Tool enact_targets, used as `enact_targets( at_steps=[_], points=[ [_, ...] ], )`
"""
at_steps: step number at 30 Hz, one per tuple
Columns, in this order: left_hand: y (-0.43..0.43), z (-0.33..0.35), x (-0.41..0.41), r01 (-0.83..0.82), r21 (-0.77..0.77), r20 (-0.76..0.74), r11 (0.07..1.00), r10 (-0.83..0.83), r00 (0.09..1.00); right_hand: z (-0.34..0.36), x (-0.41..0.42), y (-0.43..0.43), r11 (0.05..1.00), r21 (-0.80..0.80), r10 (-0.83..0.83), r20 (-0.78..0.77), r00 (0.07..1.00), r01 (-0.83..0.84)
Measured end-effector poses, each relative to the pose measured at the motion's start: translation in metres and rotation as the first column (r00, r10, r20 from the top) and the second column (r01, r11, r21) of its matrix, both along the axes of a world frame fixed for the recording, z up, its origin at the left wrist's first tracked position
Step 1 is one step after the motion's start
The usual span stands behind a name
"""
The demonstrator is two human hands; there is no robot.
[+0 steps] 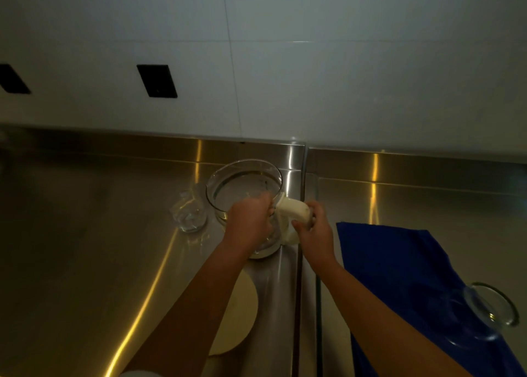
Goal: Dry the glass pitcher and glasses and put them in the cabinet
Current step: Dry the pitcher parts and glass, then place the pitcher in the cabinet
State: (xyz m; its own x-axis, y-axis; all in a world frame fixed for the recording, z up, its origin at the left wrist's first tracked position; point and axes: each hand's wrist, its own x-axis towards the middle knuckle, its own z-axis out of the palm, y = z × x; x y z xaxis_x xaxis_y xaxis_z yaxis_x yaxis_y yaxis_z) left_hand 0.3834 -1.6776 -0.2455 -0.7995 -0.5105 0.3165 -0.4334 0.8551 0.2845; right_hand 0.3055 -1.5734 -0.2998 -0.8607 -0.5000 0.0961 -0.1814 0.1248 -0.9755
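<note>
A clear glass pitcher (242, 182) with a cream-white handle (293, 209) stands upright on the steel counter, seen from above. My left hand (251, 219) grips its near rim, fingers curled over the edge beside the handle. Around the handle my right hand (313, 228) is wrapped from the right. One drinking glass (189, 212) stands just left of the pitcher, touching or nearly touching it. Another glass (484, 311) lies tilted on a blue cloth (399, 268) at the lower right.
A round cream lid or coaster (239, 311) lies on the counter under my left forearm. A seam (302, 177) splits the steel counter into two sections. The tiled wall behind carries two black outlet plates (156, 80).
</note>
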Motion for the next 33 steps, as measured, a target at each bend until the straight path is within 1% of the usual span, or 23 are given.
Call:
enact_targets(
  at_steps=[9,12,17,22,25,27,29,31,33],
  points=[
    [-0.01,-0.007,-0.004,0.036,-0.016,0.019,0.999,-0.036,0.999,-0.01,0.0,-0.011,1.0,-0.006,-0.02,0.013,1.0,0.02],
    [-0.01,-0.013,-0.007,0.041,-0.002,-0.004,0.999,-0.041,0.999,-0.011,-0.001,-0.01,1.0,-0.006,-0.014,0.012,1.0,0.014],
    [-0.008,-0.02,-0.008,0.059,-0.01,-0.067,0.998,-0.059,0.996,-0.013,-0.003,-0.01,1.0,0.026,-0.018,-0.011,1.0,0.018],
    [-0.009,-0.023,-0.008,0.071,-0.041,-0.052,0.997,-0.074,0.996,-0.017,-0.005,-0.012,0.996,0.081,-0.019,-0.046,0.999,0.023],
    [-0.008,-0.023,-0.005,0.13,-0.141,-0.117,0.982,-0.147,0.982,-0.017,-0.006,-0.012,0.987,0.16,0.0,-0.126,0.992,0.021],
    [-0.01,-0.027,-0.002,0.171,-0.21,-0.158,0.963,-0.206,0.966,-0.017,-0.007,-0.01,0.977,0.214,0.028,-0.207,0.978,0.017],
    [-0.012,-0.028,0.004,0.19,-0.246,-0.164,0.951,-0.234,0.958,-0.016,-0.009,-0.01,0.964,0.265,0.061,-0.312,0.948,0.026],
    [-0.014,-0.028,0.011,0.195,-0.313,-0.129,0.93,-0.245,0.961,-0.014,-0.01,-0.011,0.942,0.332,0.117,-0.464,0.878,0.05],
    [-0.013,-0.028,0.019,0.185,-0.367,-0.104,0.911,-0.238,0.966,-0.015,-0.012,-0.013,0.898,0.426,0.201,-0.626,0.754,0.114]
  ],
)
